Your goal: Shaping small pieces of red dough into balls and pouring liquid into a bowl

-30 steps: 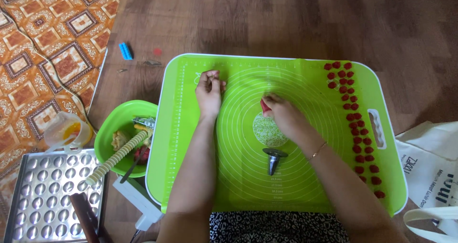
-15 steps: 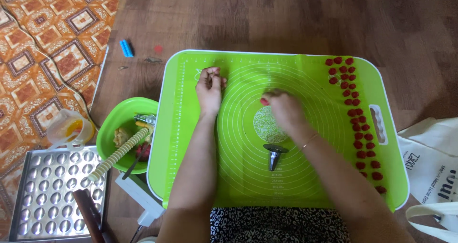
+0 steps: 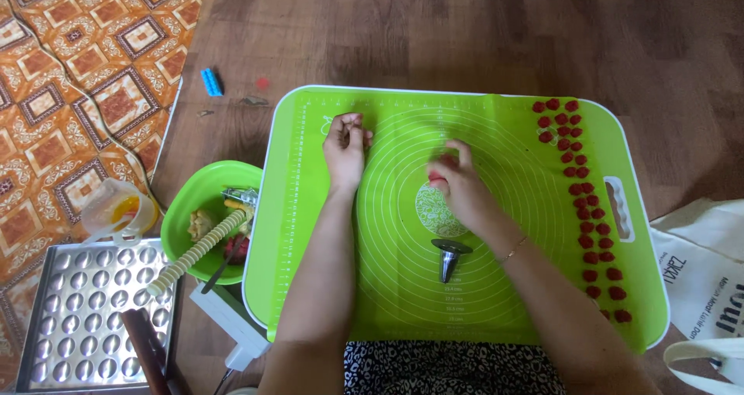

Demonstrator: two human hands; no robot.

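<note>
A bright green silicone mat (image 3: 504, 302) covers a white tray on the wooden floor. My left hand (image 3: 345, 151) rests as a loose fist on the mat's upper left. My right hand (image 3: 457, 182) hovers blurred over the mat's centre, fingertips pinching a small red piece (image 3: 436, 179). Just below that hand a black metal piping cone (image 3: 449, 259) stands on the mat. Down the mat's right side run several small red pieces (image 3: 589, 209) in rows.
A green bowl (image 3: 186, 213) left of the tray holds a ridged roller and tools. A dimpled metal mould tray (image 3: 85, 310) lies at bottom left beside a plastic cup (image 3: 116, 213). A patterned rug (image 3: 70, 85) is at left, a white bag (image 3: 705, 275) at right.
My right hand has shifted slightly left and up over the mat's centre and is now blurred with motion. My left hand has stayed in place.
</note>
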